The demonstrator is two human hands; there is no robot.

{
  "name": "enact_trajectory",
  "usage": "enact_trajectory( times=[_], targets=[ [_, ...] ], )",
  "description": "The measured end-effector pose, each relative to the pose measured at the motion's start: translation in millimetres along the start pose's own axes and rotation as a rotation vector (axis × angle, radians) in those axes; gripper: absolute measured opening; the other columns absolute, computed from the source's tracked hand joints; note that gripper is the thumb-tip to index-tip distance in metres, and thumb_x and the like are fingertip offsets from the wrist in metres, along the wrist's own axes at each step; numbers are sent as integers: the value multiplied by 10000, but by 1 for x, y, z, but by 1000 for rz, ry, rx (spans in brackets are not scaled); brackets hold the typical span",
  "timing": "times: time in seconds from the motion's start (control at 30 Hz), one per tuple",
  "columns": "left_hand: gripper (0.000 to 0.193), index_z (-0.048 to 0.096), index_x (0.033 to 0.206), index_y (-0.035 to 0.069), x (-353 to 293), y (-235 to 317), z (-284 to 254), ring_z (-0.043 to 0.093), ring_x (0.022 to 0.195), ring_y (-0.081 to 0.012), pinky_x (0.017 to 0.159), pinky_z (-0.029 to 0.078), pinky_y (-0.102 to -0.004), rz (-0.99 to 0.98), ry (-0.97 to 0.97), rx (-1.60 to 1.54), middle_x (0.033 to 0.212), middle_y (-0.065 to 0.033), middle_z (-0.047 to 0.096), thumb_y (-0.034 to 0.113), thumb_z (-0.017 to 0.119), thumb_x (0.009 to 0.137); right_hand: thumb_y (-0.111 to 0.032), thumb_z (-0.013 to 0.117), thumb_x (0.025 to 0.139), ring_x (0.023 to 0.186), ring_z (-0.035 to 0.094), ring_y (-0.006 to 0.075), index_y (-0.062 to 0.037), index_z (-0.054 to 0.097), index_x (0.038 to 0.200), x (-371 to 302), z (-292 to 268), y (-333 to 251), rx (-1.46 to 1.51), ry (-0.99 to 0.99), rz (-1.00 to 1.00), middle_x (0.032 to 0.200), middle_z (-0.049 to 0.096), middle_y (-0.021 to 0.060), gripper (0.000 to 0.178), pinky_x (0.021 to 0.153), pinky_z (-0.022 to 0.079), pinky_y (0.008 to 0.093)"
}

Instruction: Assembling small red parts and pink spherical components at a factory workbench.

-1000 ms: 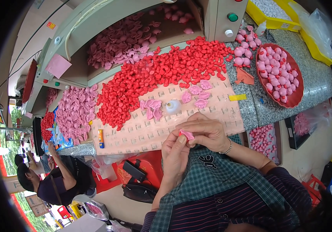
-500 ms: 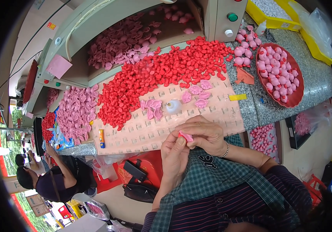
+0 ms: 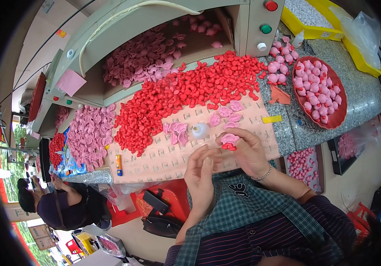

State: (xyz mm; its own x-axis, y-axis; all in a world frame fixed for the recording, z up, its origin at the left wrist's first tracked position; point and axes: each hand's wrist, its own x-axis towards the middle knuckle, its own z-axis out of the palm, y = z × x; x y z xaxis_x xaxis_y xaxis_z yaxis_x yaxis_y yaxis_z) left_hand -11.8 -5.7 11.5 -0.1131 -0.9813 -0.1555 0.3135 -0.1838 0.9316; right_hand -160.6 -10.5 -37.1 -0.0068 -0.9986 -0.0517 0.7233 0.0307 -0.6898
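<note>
Between the thumb and fingers of my right hand [image 3: 253,156] is a small pink cup-shaped piece [image 3: 229,138] with red parts at its lower edge. My left hand [image 3: 201,174] is beside it, fingers loosely bent and apart, with nothing visible in them. Just beyond my hands stands a small white squeeze bottle [image 3: 200,131] with a narrow tip. Loose pink pieces [image 3: 178,133] lie left of the bottle, and several more pink pieces [image 3: 234,117] lie to its right. A wide heap of small red pieces [image 3: 177,93] spreads across the patterned pink mat [image 3: 163,162].
Pink pieces [image 3: 90,135] are heaped at the left, near a glue tube [image 3: 118,165]. At the right, a red bowl [image 3: 344,116] holds pink balls. A grey machine [image 3: 252,26] backs the table. A co-worker [image 3: 66,206] works at the far left.
My hands have come apart. The right hand has moved up over the mat, keeping the pink piece and turning its hollow into view. My left hand has let go of it.
</note>
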Motion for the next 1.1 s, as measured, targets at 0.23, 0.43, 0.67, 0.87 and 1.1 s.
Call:
enact_trajectory(
  times=[0.23,0.43,0.67,0.87,1.1],
  targets=[
    [505,532,1271,-17,43,-5,-8,488,1047,-272,936,397,-391,688,260,1055,1165,-156,574,70,727,813,-198,544,998,908,657,226,-61,540,1335,-1,-13,-12,115,-5,-14,1191,643,199,364,762,526,315],
    [504,565,1245,9,67,-18,-8,476,1112,-317,960,372,-408,599,228,1119,1129,-159,577,63,745,777,-203,517,1010,898,668,249,-31,477,1385,-2,-17,-15,196,-33,52,1209,628,221,414,808,537,340],
    [453,515,1296,-10,62,-28,-8,509,1125,-283,950,443,-370,639,226,877,1191,-144,567,93,669,883,-205,469,1030,956,654,258,-8,391,1437,1,-17,-17,325,-83,105,1245,602,216,459,863,519,354],
    [455,422,1335,-22,34,-16,-15,559,1086,-211,932,470,-339,261,30,185,1224,-149,562,44,589,917,-200,449,1038,991,643,253,-17,363,1460,2,-21,-14,377,-58,148,1262,598,187,468,880,504,359],
    [388,519,1194,6,32,-14,-21,608,942,-221,725,485,-307,-49,-21,-561,1068,-135,610,143,686,871,-188,467,1036,1034,636,205,-35,439,1423,4,-10,-19,300,-82,135,1209,617,123,417,893,506,341]
  ],
)
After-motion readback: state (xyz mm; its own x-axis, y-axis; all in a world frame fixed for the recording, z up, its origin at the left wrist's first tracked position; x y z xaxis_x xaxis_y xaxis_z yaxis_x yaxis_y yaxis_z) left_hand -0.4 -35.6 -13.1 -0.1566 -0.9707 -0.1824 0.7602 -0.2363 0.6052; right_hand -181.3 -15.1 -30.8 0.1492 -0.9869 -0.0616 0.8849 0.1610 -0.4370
